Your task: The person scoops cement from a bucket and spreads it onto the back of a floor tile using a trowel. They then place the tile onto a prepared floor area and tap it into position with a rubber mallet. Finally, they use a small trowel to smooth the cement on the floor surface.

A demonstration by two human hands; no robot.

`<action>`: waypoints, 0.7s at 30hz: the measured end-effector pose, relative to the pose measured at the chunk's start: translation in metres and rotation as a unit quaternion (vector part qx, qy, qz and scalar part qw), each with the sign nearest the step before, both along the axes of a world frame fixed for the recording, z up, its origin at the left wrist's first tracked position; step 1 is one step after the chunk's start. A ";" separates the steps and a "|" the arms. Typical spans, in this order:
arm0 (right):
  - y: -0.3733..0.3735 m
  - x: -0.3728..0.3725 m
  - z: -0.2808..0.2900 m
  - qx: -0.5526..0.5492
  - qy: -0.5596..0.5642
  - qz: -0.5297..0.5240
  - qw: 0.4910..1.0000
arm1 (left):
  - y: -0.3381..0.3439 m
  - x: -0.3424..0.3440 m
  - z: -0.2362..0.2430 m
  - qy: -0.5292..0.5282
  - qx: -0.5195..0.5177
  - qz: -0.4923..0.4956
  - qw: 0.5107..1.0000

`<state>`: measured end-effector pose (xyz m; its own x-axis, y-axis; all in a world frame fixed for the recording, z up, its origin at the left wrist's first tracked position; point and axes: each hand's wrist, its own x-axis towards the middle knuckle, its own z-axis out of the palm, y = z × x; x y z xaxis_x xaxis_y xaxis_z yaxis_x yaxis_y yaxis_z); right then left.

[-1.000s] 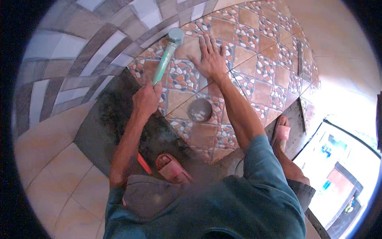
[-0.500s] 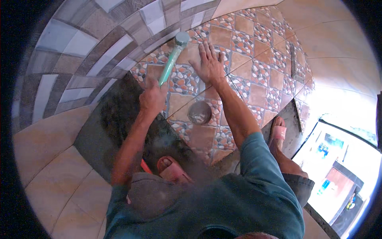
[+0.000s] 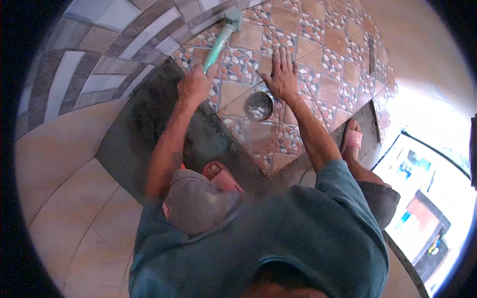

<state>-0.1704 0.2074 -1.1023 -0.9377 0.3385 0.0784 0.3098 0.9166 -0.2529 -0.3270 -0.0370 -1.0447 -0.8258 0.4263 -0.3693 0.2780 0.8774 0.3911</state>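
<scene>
My left hand (image 3: 195, 88) is closed around the green handle of a mallet (image 3: 216, 49). Its pale grey-green head (image 3: 232, 19) is over the patterned floor tiles (image 3: 247, 37), close to the wall; whether it touches them I cannot tell. My right hand (image 3: 283, 79) lies flat with fingers stretched out on the tiles, near a seam between them. Just left of and nearer than its wrist is a round, dark-rimmed thing (image 3: 258, 106) with a shiny inside, a drain opening or a small container. The tiles show brown squares and pebble patterns.
Dark bare mortar (image 3: 144, 114) borders the tiles at the left. A grey and white patterned wall (image 3: 107, 54) rises at the far left. My pink-sandalled feet (image 3: 223, 178) flank the near tile corner. Bright light enters by an opening (image 3: 417, 198) at right.
The whole view has shifted, so the floor sits higher in the picture. My right hand has moved nearer and rightward across the tiles. My left hand still holds the mallet near the wall.
</scene>
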 end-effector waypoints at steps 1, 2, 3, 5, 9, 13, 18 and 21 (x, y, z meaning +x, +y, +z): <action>-0.005 0.018 0.000 0.000 -0.001 0.004 1.000 | -0.001 0.002 0.005 -0.017 0.010 -0.010 1.000; -0.007 0.029 0.004 0.002 0.004 0.010 1.000 | -0.003 0.002 0.008 -0.021 0.012 -0.008 1.000; -0.012 0.041 0.014 -0.006 -0.037 0.009 0.999 | -0.007 0.004 0.008 -0.028 0.013 -0.008 0.999; -0.011 0.055 0.020 -0.011 -0.044 0.030 0.999 | -0.017 0.010 0.005 0.008 0.022 -0.012 1.000; -0.007 0.063 0.019 -0.010 -0.071 0.023 0.997 | -0.029 0.029 0.010 0.005 -0.016 -0.064 0.998; -0.005 0.065 0.010 -0.002 -0.068 0.017 0.998 | -0.024 0.059 0.017 0.001 0.004 -0.075 0.997; -0.003 0.061 0.012 0.007 -0.076 0.029 0.997 | -0.015 0.063 -0.001 0.061 0.025 -0.116 0.991; -0.005 0.061 0.012 0.007 -0.076 0.030 0.997 | -0.003 0.065 0.009 -0.001 0.017 -0.134 0.991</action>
